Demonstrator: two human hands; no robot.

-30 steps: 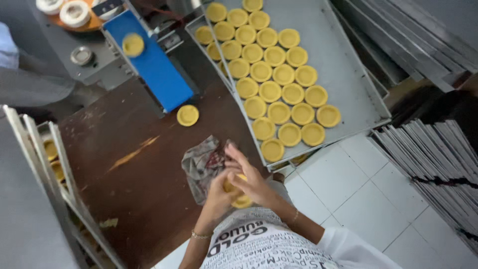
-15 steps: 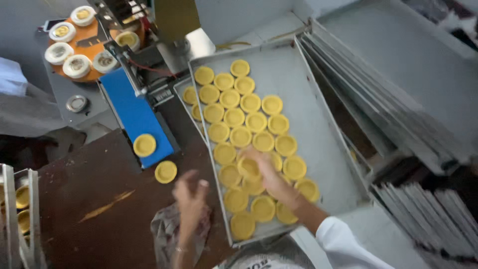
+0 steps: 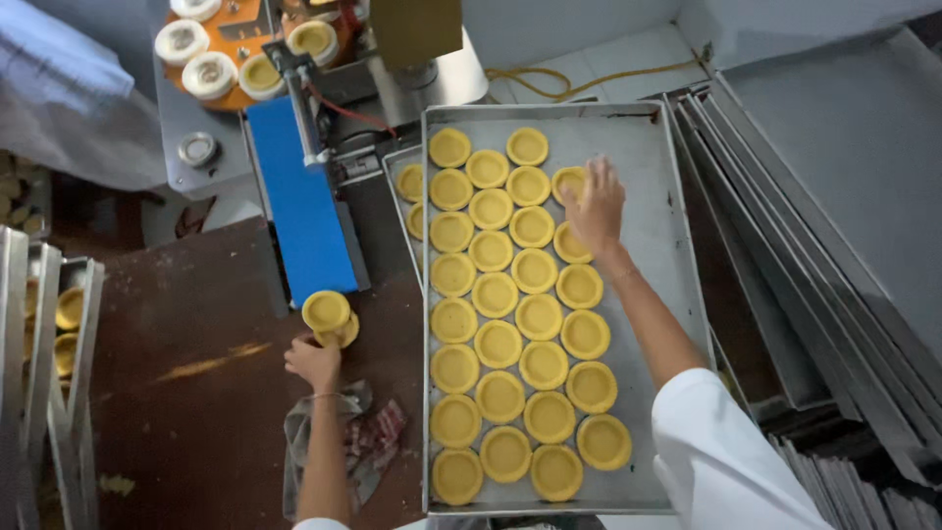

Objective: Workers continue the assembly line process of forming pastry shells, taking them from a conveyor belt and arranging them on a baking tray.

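— Right hand (image 3: 594, 201) pinches a tart shell (image 3: 572, 183), cup up, near the tray's (image 3: 677, 294) far right edge?
— Yes; left hand (image 3: 314, 361) grips another shell (image 3: 340, 334) at the blue belt's (image 3: 299, 211) near end.

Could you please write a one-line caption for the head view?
Right hand sets a tart shell on the baking tray while the left hand reaches shells at the blue conveyor.

1. Baking tray (image 3: 677, 294): dull grey metal, smooth.
2. Tart shells (image 3: 500, 344): matt yellow dough.
3. Conveyor belt (image 3: 304, 211): smooth blue plastic.
4. Table (image 3: 196, 412): dark brown, worn, matt.
5. Bag (image 3: 368, 447): crinkled clear plastic.
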